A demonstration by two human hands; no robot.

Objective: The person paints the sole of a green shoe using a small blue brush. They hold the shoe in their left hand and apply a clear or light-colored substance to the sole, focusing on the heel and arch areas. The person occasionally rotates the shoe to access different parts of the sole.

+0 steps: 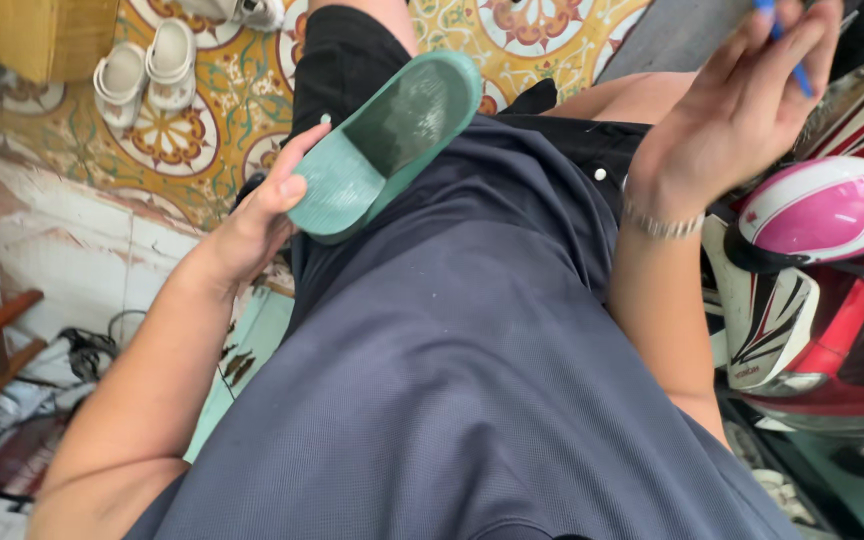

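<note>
Patterned floor tiles (167,135) lie ahead — our left hand (252,225) grips a green sandal (387,140) by its heel edge, right hand (742,110) pinches a blue pen (800,75) beside the scooter (832,300)

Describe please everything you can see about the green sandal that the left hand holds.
The green sandal shows its sole, facing up toward the camera. It looks like rubber or foam, teal green, with fine ridged tread at the heel and a darker, worn, dusty patch toward the toe. It lies tilted, toe pointing up and right, above the person's lap. The left hand grips its heel end; nothing else touches it.
</note>
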